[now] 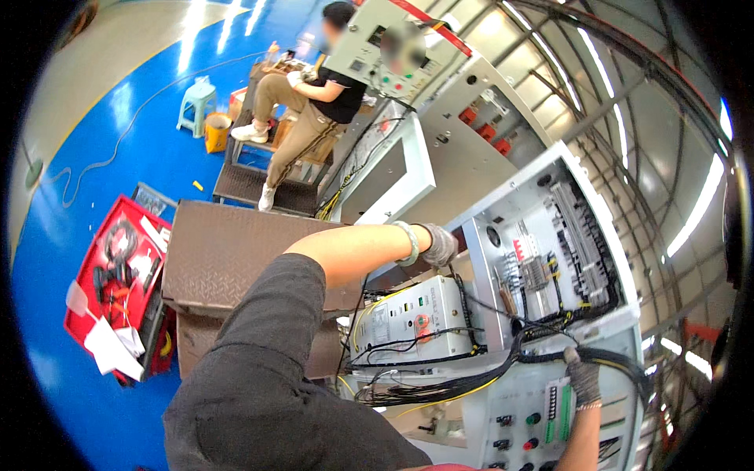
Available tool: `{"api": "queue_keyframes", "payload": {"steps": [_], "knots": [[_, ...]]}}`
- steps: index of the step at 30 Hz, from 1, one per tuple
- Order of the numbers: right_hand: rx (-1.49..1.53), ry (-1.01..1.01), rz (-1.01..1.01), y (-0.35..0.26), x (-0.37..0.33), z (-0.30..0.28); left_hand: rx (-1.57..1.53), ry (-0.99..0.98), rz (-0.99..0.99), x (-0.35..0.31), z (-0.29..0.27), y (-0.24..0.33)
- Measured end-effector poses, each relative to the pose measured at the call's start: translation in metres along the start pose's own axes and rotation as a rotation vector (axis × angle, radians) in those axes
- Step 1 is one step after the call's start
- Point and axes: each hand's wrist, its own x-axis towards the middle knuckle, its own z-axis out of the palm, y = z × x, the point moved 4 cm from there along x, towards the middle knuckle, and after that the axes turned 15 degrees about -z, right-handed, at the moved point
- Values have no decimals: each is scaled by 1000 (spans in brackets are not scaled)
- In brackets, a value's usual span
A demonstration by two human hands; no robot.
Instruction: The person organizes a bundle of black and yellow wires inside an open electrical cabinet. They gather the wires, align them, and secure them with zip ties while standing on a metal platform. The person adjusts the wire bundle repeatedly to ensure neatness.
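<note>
My left hand [441, 245], in a grey glove, is closed beside the upper edge of an electrical cabinet. A thin black cable [470, 297] runs down from its fingers toward the wiring below; the fingertips are partly hidden. At the lower right, my right hand [582, 379], also gloved, is closed at a thick black cable bundle [614, 358] that crosses the hinged panel door [503, 404]. Next to that hand sits a green terminal block [565, 412]. Between my hands lie a light grey device [448, 302] with an orange-red part and an open compartment [518, 224] full of wired components.
Brown checker-plate steps [228, 259] stand on the left. Beyond them a red tool tray [118, 228] holds tools and papers. A co-worker [334, 94] sits farther off, near a stool [196, 106] and a yellow bucket [217, 133]. Another cabinet door [428, 165] stands open at the back.
</note>
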Motion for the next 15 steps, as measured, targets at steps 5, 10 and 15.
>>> {"api": "queue_keyframes", "payload": {"steps": [5, 10, 15], "knots": [[-14, 30, -23, 18, -8, 2, -195, -146, -229, -1, 121, -103], [104, 79, -136, 27, -7, 9, -84, -260, -373, -31, 218, -175], [30, 103, -391, 4, 21, 5, -166, 53, -733, -42, 202, -273]]}}
